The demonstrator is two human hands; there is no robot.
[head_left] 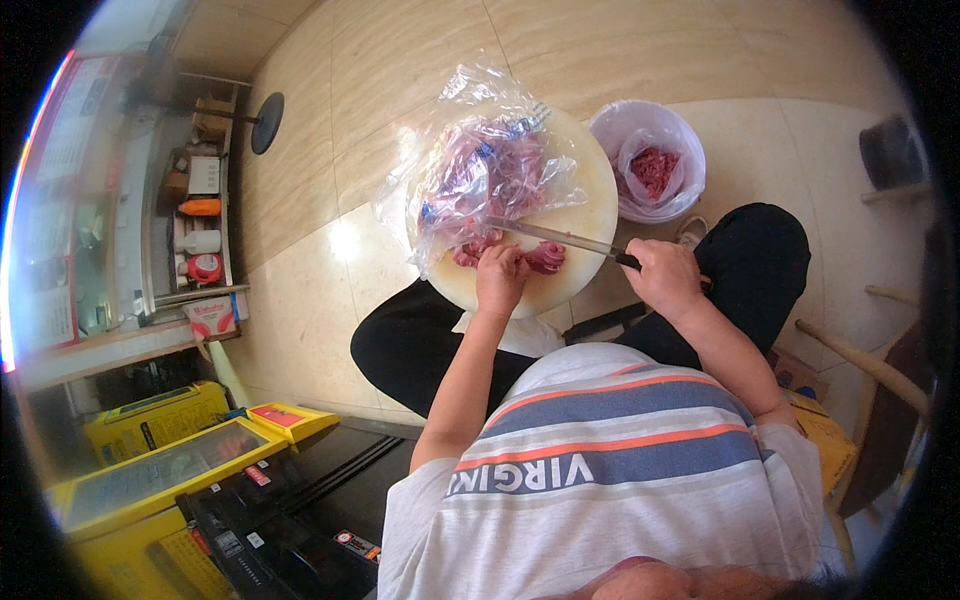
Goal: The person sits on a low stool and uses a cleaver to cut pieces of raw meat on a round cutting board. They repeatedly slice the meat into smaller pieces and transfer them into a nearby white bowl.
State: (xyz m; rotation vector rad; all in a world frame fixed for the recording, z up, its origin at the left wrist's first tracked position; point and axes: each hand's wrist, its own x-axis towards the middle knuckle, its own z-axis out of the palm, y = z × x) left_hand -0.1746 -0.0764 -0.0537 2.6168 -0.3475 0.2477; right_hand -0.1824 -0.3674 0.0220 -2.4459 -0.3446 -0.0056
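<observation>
- A round pale cutting board (580, 285) is seen just above the centre of the view, resting over the lap of a seated person in dark trousers.
- The left hand (500, 278) is pressed palm-down, fingers together, on raw red meat (545, 258) lying at about 6 o'clock on the board.
- The right hand (665, 277) is clamped around the dark handle of a long knife (560, 238), at about 3 o'clock from the left hand and just off the board's edge.
- The blade is laid almost flat across the board, its tip pointing toward 9 o'clock, passing just above the left hand's fingers and touching the meat.
- A crumpled clear plastic bag (480, 160) holding more pink meat is spread over the upper half of the board, from about 9 to 1 o'clock, and hangs beyond its rim.
- A white bucket (625, 125) lined with a clear bag is stood on the floor touching the board at about 2 o'clock; chopped red meat (655, 168) is seen inside it.
- A pale tiled floor (400, 60) is seen around the board.
- A yellow machine (160, 470) is seen at about 8 o'clock of the view, well apart from the board.
</observation>
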